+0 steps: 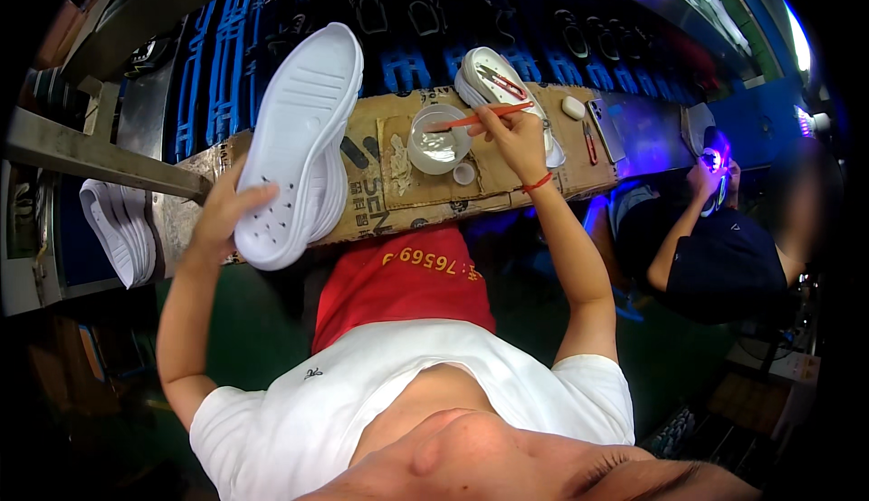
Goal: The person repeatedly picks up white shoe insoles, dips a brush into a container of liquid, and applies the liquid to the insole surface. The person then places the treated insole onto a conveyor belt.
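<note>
A large white shoe sole (308,107) is tilted up in my left hand (224,214), whose thumb lies over its perforated heel end. Behind it shows the edge of more white soles (333,195), mostly hidden. My right hand (514,137) pinches a thin red-handled brush (489,115). The brush's tip is inside a clear plastic cup (425,159) holding a translucent liquid. Beside the cup lie a small round cap (463,173) and a cardboard patch with dried whitish smears (398,171). Beyond my right hand, red-handled thread snips (500,83) rest on another white sole (489,59).
Cardboard (525,195) covers the bench. A stack of white soles (122,229) stands at the far left. A phone (606,132), a white case (573,107) and a red cutter (590,143) lie rightward. Behind runs a rack with blue bars (217,66). A co-worker (724,248) handles a shoe under violet light.
</note>
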